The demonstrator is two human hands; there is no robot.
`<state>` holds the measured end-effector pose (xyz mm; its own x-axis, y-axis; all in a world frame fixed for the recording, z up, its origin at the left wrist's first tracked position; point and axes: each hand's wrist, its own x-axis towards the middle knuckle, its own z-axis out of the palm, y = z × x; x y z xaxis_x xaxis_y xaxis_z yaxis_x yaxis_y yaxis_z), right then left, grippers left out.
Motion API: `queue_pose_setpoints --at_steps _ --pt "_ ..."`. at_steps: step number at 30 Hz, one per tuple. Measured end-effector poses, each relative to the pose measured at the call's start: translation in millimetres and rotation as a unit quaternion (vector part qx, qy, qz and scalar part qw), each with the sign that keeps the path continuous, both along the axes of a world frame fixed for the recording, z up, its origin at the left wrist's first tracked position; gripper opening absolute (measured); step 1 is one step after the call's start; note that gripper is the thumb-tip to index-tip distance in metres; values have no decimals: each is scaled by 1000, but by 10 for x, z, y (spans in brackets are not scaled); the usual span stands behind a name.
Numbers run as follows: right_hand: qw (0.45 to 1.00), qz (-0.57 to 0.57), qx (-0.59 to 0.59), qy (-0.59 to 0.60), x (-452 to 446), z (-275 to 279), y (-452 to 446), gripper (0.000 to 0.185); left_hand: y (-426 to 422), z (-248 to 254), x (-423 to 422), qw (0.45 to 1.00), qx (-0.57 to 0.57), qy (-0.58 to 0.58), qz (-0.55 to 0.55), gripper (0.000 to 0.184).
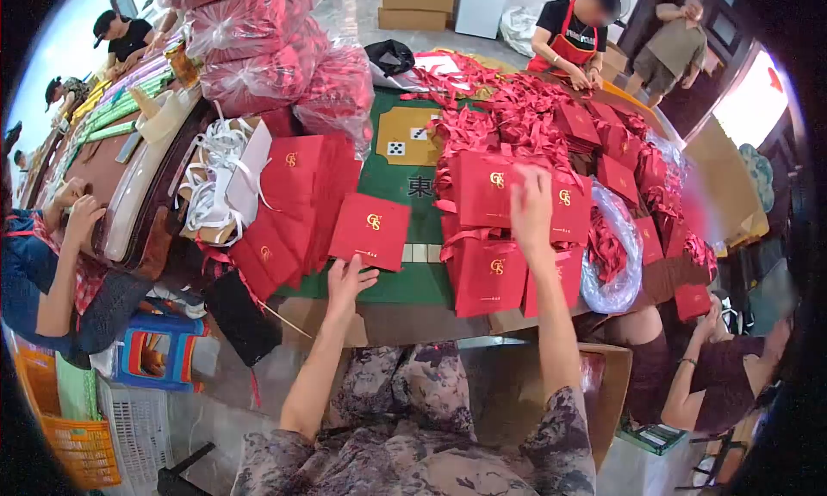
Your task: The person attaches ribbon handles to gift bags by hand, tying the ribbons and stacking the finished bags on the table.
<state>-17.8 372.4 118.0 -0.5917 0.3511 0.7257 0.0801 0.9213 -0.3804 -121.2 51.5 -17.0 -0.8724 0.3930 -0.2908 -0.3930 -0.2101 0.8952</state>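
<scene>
A flat red paper gift bag (372, 228) with a gold logo lies on the green mat. Against its lower edge rest the fingertips of my left hand (346, 282), fingers stretched and apart, not closed around it. My right hand (532, 205) is over the stacked red gift bags (484, 190) on the right, fingers extended, at the gap between two stacks; its fingertips are partly blurred, and I see nothing held in it. A row of more red bags (310, 181) leans left of the single bag.
White ribbons (220, 177) fill a box at left. Plastic-wrapped red bundles (250, 56) are piled behind. A clear plastic bag (613, 272) stands right of the stacks. Co-workers sit or stand around, one in a red apron (573, 43). An open cardboard box (607, 384) is beside my legs.
</scene>
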Motion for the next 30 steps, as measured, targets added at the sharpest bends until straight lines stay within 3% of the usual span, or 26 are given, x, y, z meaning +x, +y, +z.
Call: queue_pose_setpoints --at_steps 2,4,9,12,18,21,30 --pt "999 24 2 28 221 -19 -312 25 -78 -27 41 1000 2 -1 -1 39" --pt "996 38 -75 29 510 -79 -586 22 -100 -20 184 1000 -5 -3 -9 38" --pt "970 -80 -219 69 1165 -527 -706 14 -325 -19 757 996 -19 -47 -67 38" --pt "963 -174 -185 90 1491 -683 -389 14 -455 -181 946 990 -20 -93 -105 36" --pt "944 -325 -27 42 1796 -788 691 31 -531 -75 1071 984 -46 -95 -143 27" --pt "937 -348 -8 -27 1865 -950 1144 26 -564 -53 1091 983 -67 -80 -152 21" --pt "921 -376 51 -89 1649 -1046 1449 17 -567 -59 1035 970 -114 131 -168 12"
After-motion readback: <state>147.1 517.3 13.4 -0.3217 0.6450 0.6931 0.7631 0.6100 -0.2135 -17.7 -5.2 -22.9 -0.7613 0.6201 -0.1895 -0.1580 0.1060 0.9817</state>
